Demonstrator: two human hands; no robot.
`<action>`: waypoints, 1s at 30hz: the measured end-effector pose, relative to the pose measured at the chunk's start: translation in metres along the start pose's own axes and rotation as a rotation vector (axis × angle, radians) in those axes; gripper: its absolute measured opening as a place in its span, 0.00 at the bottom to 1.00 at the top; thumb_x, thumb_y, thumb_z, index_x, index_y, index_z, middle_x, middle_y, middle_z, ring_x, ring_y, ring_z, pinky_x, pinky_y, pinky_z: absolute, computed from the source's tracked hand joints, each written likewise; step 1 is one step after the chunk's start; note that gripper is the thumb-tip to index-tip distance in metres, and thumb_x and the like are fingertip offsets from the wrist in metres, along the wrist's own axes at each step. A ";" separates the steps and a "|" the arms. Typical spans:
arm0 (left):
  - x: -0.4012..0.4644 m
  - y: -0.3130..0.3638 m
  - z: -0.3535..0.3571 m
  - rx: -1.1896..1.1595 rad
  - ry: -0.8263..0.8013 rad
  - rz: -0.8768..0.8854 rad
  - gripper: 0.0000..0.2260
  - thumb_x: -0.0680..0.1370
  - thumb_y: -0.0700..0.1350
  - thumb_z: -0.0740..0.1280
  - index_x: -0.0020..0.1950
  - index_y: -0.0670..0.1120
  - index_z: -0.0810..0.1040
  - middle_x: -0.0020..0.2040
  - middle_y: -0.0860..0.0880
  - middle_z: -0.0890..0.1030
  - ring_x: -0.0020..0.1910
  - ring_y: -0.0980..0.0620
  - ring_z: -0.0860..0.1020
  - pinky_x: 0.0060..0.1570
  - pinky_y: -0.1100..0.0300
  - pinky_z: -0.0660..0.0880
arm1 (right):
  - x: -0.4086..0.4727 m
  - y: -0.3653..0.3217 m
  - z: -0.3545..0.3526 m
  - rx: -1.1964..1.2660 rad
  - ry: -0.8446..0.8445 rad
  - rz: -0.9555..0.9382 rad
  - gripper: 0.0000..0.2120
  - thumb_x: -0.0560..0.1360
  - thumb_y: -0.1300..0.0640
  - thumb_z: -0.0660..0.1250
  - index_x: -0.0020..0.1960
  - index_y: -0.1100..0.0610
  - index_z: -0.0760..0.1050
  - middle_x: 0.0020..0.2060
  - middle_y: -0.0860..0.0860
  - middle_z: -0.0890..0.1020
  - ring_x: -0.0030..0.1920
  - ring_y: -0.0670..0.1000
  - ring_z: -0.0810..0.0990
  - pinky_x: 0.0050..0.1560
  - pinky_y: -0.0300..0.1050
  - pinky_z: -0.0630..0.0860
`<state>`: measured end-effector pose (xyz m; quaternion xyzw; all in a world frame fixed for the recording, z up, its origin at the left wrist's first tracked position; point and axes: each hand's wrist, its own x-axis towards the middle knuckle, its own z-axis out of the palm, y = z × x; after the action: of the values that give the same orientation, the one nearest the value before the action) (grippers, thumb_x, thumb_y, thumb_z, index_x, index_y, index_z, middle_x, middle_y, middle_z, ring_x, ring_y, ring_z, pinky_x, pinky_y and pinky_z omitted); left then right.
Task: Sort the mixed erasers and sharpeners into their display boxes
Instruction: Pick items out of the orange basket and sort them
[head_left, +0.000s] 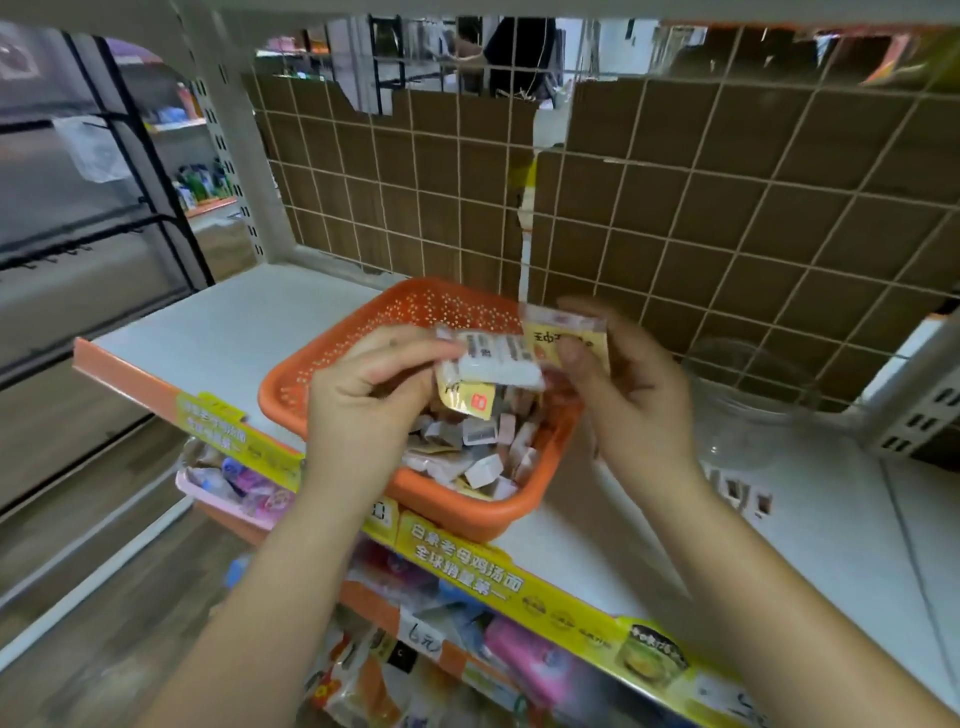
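An orange perforated basket (332, 364) sits on the white shelf (223, 332), filled with several small wrapped erasers and sharpeners (478, 447). Above the basket, my left hand (363, 395) pinches a stack of wrapped packets (493, 364), white with a barcode on top and yellow beneath. My right hand (623, 395) pinches a yellow-and-white wrapped packet (566, 332) just to the right of that stack. Both hands hover close together over the basket's middle.
A clear plastic jar (748, 400) stands on the shelf to the right of the basket. A wire grid with cardboard (675, 208) backs the shelf. Below the yellow price strip (467, 566), a lower shelf holds a pink tray (228, 493) and packaged goods.
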<state>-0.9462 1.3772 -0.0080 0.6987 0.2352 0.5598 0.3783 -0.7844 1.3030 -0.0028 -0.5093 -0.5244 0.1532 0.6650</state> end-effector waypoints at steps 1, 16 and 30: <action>-0.003 0.001 0.006 -0.046 0.022 -0.030 0.17 0.69 0.33 0.68 0.42 0.56 0.84 0.42 0.61 0.81 0.45 0.62 0.78 0.46 0.68 0.73 | -0.005 -0.001 -0.003 -0.012 0.005 -0.032 0.14 0.73 0.61 0.65 0.55 0.45 0.75 0.51 0.44 0.81 0.53 0.45 0.79 0.55 0.44 0.77; -0.061 0.050 0.124 -0.324 0.071 -0.371 0.11 0.69 0.30 0.69 0.38 0.46 0.81 0.42 0.50 0.80 0.40 0.61 0.78 0.41 0.70 0.73 | -0.059 -0.016 -0.100 -0.249 -0.061 0.189 0.20 0.70 0.59 0.70 0.59 0.45 0.71 0.56 0.48 0.76 0.56 0.48 0.76 0.52 0.36 0.72; -0.127 0.101 0.281 -0.312 -0.328 -0.404 0.16 0.70 0.24 0.63 0.42 0.45 0.79 0.34 0.56 0.82 0.35 0.63 0.78 0.36 0.71 0.72 | -0.147 -0.039 -0.302 -0.385 -0.069 0.510 0.13 0.69 0.66 0.70 0.42 0.47 0.77 0.36 0.39 0.80 0.39 0.38 0.77 0.41 0.36 0.70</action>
<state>-0.7189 1.1467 -0.0294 0.6522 0.2165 0.3824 0.6177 -0.5985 1.0218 -0.0287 -0.7353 -0.4214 0.2301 0.4783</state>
